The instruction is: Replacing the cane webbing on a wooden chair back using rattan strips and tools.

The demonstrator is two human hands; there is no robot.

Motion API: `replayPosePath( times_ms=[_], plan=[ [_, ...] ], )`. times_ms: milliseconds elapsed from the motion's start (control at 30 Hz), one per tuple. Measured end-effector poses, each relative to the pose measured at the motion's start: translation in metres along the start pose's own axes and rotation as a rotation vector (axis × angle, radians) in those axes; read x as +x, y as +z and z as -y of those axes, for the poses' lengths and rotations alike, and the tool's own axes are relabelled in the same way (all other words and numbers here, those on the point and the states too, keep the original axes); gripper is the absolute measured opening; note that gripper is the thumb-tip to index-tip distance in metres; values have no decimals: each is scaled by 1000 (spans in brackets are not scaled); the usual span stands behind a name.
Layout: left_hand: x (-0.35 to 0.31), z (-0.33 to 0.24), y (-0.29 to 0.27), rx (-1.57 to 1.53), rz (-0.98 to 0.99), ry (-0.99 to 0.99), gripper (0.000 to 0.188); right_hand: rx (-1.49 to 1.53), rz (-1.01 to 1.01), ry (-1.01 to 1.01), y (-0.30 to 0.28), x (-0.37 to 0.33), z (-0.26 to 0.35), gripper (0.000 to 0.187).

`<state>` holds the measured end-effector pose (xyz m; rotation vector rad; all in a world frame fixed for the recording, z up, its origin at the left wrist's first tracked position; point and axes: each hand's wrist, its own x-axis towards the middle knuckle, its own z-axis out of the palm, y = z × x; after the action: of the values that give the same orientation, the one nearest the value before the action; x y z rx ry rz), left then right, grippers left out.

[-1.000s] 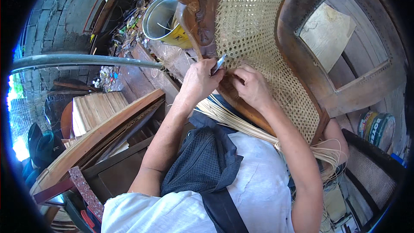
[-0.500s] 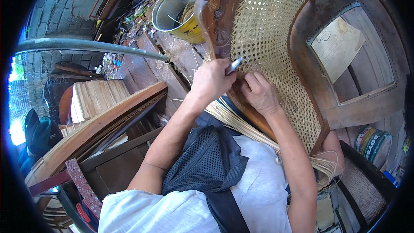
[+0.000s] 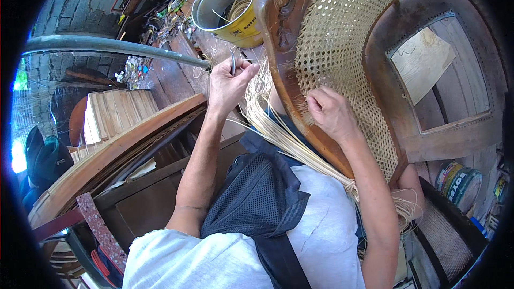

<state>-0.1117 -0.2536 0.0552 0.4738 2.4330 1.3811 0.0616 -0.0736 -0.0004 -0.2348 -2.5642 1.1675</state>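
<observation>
A carved wooden chair frame (image 3: 284, 83) with woven cane webbing (image 3: 334, 37) leans over my lap. My left hand (image 3: 228, 83) is raised off the frame's left side, closed around a slim metal tool (image 3: 233, 64) that shows only in part between the fingers. My right hand (image 3: 333, 111) rests at the inner edge of the frame, against the webbing, with curled fingers; whatever they pinch is hidden. Frayed cane ends show along the frame beside it. A bundle of pale cane strands (image 3: 289, 142) runs across my lap beneath the frame, tied near my right forearm.
A yellow metal bucket (image 3: 235, 33) with coiled cane stands beyond my left hand. A pipe (image 3: 118, 48) crosses at the left, above stacked wood pieces (image 3: 120, 112) and a curved wooden board (image 3: 123, 147). A round can (image 3: 459, 184) stands at the right, near a dark mesh-backed chair (image 3: 447, 235).
My left hand has moved left, away from the chair frame, with the metal tool still in it. My right hand has shifted slightly down and right along the frame.
</observation>
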Motion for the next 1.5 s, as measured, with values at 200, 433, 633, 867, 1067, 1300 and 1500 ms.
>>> replayPosePath(
  times_ms=[200,433,633,867,1067,1300,1500],
  plan=[
    [-1,7,-1,17,75,-76,20,32,6,27,0,1,4,9],
    [-1,4,1,82,84,-95,21,-35,72,66,-4,10,6,7],
    [-5,-12,-4,171,130,-85,23,28,2,16,-2,-13,3,11],
    [-7,-20,-6,158,209,-133,28,-48,-74,-72,2,-20,3,25],
    [-7,-20,-8,165,248,-81,24,-31,-28,-62,2,-19,5,28],
    [-10,-19,-13,207,342,-36,18,-63,-39,-127,3,-16,9,29],
    [-50,-78,28,497,527,107,25,-30,157,46,-29,-20,19,30]
  ],
)
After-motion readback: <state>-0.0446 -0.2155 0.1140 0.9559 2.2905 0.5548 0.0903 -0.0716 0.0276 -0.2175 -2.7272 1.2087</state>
